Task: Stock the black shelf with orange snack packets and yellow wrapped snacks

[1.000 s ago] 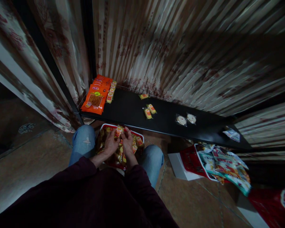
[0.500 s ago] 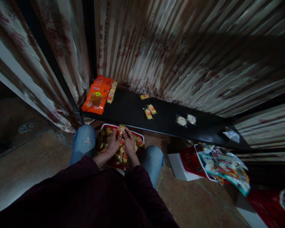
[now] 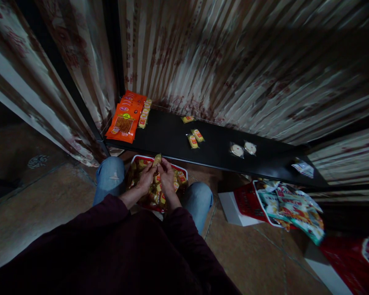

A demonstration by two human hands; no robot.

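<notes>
Between my knees stands a red box with a white rim [image 3: 180, 167], full of small yellow wrapped snacks [image 3: 155, 192]. Above it, both hands are closed on one small wrapped snack [image 3: 157, 159], which points up and away from me. My left hand [image 3: 146, 177] grips it from the left, and my right hand [image 3: 166, 174] pinches it from the right. The fingertips meet near its lower end and partly cover it. Whether the wrapper is torn cannot be made out.
A black shelf [image 3: 166, 131] runs across in front. It carries orange snack packets [image 3: 124, 121], a few yellow wrapped snacks [image 3: 193, 141], round white wrapped pieces [image 3: 236, 150] and a silvery wrapper [image 3: 304, 169]. On the floor at right, a red and white box [image 3: 246, 203] holds green-and-white bags [image 3: 292, 209].
The snack in my hands has turned, its printed front no longer facing me, and its end now points upward. My view has shifted slightly. Both hands keep their grip.
</notes>
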